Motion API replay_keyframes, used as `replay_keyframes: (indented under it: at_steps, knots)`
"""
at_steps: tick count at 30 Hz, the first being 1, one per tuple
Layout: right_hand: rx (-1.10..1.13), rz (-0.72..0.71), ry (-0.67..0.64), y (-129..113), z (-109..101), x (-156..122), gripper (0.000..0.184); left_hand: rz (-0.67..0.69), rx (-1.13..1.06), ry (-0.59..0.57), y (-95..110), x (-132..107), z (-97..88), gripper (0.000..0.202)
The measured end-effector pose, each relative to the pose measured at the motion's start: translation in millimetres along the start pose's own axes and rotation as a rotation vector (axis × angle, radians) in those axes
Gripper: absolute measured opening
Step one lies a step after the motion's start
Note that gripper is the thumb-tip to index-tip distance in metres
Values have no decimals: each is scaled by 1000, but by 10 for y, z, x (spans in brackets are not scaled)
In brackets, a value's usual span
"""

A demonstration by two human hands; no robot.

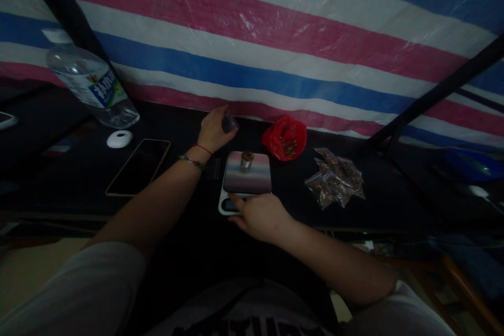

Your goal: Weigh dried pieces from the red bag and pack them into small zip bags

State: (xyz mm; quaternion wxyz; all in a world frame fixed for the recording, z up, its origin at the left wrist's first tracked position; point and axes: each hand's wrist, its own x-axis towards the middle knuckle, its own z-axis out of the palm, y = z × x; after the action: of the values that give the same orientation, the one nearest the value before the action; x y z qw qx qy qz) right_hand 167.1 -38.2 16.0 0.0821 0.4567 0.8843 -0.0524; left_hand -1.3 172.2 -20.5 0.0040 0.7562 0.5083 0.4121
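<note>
Digital scale on the black tabletop, directly in front of me. Small metal cup upright on its plate, toward the back, filled with dried brown bits.

Left hand: behind the scale and left of it, thumb and fingers closed on a small clear plastic bag, gripped at its side. Bag's contents, if any: too dark to tell.

Right hand: at the scale's front edge, partly curled, index finger extended onto the control panel, thumb low at the edge. Cannot tell whether I am pressing, gripping or only touching.

Red plastic bag: right of the scale and farther back, mouth open, similar brown bits inside. Farther right, filled zip bags in an overlapping pile. Smartphone lies flat to the left, near a white earbud case.
</note>
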Motion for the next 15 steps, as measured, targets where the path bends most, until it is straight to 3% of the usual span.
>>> replay_keyframes:
  at_steps: [15]
  knots:
    - [-107,149,-53,381,129,-491,50,6,-15,-2,-29,6,20,73]
